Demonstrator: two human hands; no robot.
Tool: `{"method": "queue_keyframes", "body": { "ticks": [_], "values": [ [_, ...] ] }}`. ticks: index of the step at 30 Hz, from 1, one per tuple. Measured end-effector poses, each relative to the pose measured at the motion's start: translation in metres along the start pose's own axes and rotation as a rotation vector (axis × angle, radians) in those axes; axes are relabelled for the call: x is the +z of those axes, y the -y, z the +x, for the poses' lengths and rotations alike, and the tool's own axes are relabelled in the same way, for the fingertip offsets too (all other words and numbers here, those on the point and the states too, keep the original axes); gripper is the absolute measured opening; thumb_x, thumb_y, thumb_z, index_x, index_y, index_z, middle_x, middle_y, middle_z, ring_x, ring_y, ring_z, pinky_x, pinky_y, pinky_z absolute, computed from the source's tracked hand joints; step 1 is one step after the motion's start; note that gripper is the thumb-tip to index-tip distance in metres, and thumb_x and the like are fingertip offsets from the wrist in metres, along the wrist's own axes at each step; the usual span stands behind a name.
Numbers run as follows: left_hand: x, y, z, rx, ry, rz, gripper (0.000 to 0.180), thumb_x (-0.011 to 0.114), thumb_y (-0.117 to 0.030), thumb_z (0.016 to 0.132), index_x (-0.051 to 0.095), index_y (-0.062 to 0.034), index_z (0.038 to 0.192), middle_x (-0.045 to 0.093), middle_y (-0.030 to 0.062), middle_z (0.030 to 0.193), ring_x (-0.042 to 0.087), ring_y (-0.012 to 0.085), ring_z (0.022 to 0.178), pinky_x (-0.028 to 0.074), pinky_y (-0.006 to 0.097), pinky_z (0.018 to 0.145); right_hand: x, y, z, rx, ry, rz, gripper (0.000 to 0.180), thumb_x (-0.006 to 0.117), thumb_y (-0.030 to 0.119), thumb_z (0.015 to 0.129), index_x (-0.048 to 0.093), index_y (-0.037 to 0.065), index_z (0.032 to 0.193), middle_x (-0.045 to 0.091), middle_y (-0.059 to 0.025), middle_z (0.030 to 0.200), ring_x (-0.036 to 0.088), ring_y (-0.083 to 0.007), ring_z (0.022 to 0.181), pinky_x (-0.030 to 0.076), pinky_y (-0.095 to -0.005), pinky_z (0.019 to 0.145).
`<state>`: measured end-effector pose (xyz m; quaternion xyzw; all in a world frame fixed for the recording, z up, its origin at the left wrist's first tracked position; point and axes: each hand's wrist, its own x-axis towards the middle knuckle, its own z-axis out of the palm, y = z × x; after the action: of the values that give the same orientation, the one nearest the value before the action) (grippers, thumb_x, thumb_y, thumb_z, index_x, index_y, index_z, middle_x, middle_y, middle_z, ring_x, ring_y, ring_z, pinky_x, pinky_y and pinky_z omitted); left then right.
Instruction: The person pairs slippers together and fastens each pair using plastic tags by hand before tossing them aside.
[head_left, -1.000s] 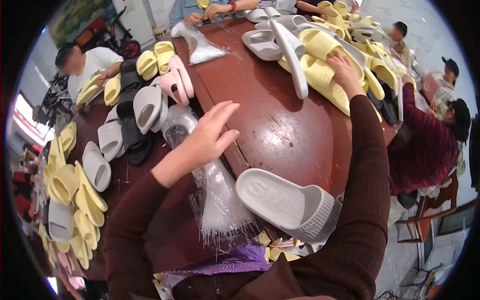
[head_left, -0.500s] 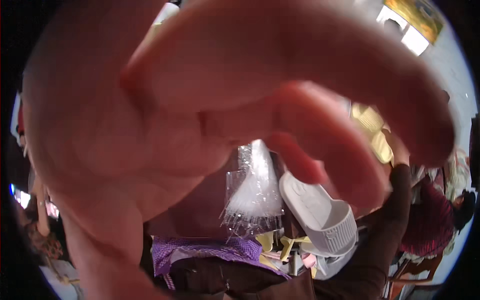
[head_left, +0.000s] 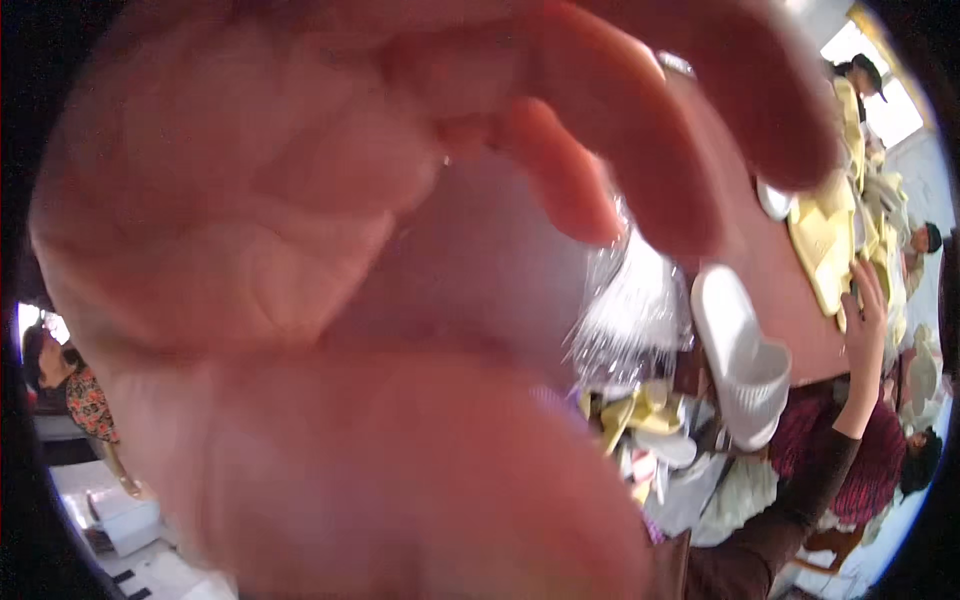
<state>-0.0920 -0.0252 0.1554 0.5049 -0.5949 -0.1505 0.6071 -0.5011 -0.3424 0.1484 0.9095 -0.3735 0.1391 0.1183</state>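
Note:
My left hand (head_left: 300, 200) is very close to the camera and fills most of the view. Its fingers are loosely curved and apart, with nothing visible between them, and it hides much of the table. At the far right, my right hand (head_left: 866, 305) extends from a dark brown sleeve, fingers stretched out beside a pale yellow slipper (head_left: 825, 245). Whether the fingertips touch it I cannot tell. A white slide slipper (head_left: 740, 350) with a ribbed strap lies at the near edge of the table. To its left is a stack of clear plastic bags (head_left: 640, 300).
The reddish-brown table (head_left: 770, 290) carries a heap of yellow slippers (head_left: 875, 215) along its right side. Below its near edge are more yellow and white slippers (head_left: 645, 425). People sit or stand around: one in striped maroon (head_left: 840, 450), one in a floral top (head_left: 92, 405).
The view has turned, so the slipper and bags appear farther right. My left thumb now stretches across the lower part. My right hand's fingers show outstretched by the yellow slippers.

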Motion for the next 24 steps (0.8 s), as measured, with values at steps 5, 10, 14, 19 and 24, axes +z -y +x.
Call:
{"method": "queue_keyframes", "body": {
  "ticks": [5,10,14,19,24],
  "values": [
    [-0.050,0.003,-0.037,-0.035,0.085,-0.045,0.069,0.068,-0.024,0.083,0.036,0.0036,0.137,0.058,0.0206,0.114,0.058,0.0213,0.094,0.047,0.030,0.082,-0.010,0.142,-0.062,-0.110,-0.009,0.423,0.042,0.059,-0.002,0.076,0.058,0.003,0.118,0.054,-0.0159,0.127,0.051,-0.0285,0.117,0.042,-0.0376,0.095],
    [-0.104,0.102,-0.137,-0.396,-0.442,0.704,0.040,0.065,-0.010,0.080,0.052,0.0044,0.114,0.057,0.0140,0.104,0.056,0.0220,0.094,0.046,0.031,0.081,0.042,0.263,-0.083,-0.332,0.246,1.007,0.034,0.061,-0.004,0.074,0.063,0.000,0.108,0.064,-0.0138,0.109,0.060,-0.0248,0.102,0.048,-0.0327,0.085],
    [-0.111,0.154,-0.171,-0.395,-0.556,0.993,0.047,0.068,-0.019,0.079,0.049,0.0070,0.113,0.053,0.0229,0.105,0.052,0.0376,0.096,0.043,0.042,0.085,0.086,0.346,-0.070,-0.370,0.326,1.235,0.023,0.064,0.008,0.082,0.064,0.001,0.104,0.067,-0.0148,0.098,0.065,-0.0272,0.092,0.051,-0.0342,0.082],
    [-0.100,0.176,-0.157,-0.474,-0.524,1.040,0.056,0.067,-0.022,0.079,0.042,0.0092,0.119,0.052,0.0259,0.101,0.050,0.0425,0.093,0.042,0.047,0.083,0.114,0.418,-0.054,-0.593,0.406,1.382,0.023,0.062,0.010,0.083,0.063,0.000,0.104,0.068,-0.0143,0.095,0.066,-0.0253,0.087,0.052,-0.0328,0.077],
    [-0.111,0.198,-0.153,-0.542,-0.572,1.177,0.056,0.062,-0.019,0.082,0.037,0.0104,0.123,0.050,0.0266,0.102,0.051,0.0425,0.094,0.044,0.047,0.082,0.117,0.430,-0.052,-0.668,0.422,1.373,0.021,0.063,0.006,0.083,0.064,-0.001,0.102,0.068,-0.0115,0.092,0.066,-0.0195,0.085,0.051,-0.0289,0.076]
  ]
}}
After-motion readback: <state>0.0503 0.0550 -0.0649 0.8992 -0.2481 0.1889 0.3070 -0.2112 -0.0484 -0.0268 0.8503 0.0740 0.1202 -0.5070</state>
